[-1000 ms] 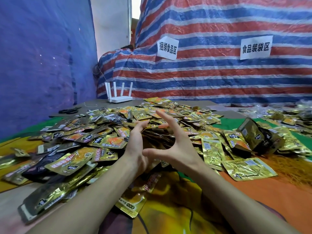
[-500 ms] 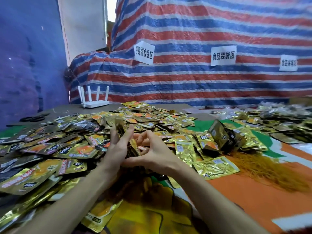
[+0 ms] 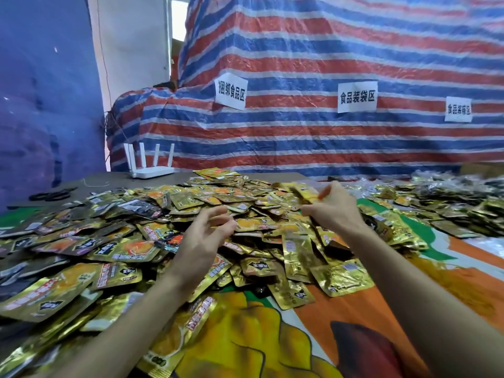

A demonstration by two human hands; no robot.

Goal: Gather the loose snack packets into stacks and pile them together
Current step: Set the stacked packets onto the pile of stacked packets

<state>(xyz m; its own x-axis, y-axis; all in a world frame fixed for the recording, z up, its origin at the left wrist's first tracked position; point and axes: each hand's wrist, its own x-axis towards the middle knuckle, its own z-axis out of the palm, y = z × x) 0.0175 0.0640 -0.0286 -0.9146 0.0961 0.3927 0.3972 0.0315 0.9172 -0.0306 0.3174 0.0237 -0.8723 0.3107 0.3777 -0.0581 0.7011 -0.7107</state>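
A wide heap of loose gold and black snack packets covers the table in front of me. My left hand hovers just above the heap's middle, fingers relaxed and holding nothing. My right hand is raised to the right of it and pinches a small bunch of gold packets, which is blurred. Under that hand several packets lie fanned out near the heap's front edge. More gold packets are piled just to the right of my right wrist.
A second spread of packets fills the far right of the table. An orange stringy heap lies on the printed cloth at right. A white router and black scissors sit at the back left, before a striped tarpaulin.
My hands, which were together around a bunch of packets, have parted. The right hand has moved up and right with packets; the left has let go and opened.
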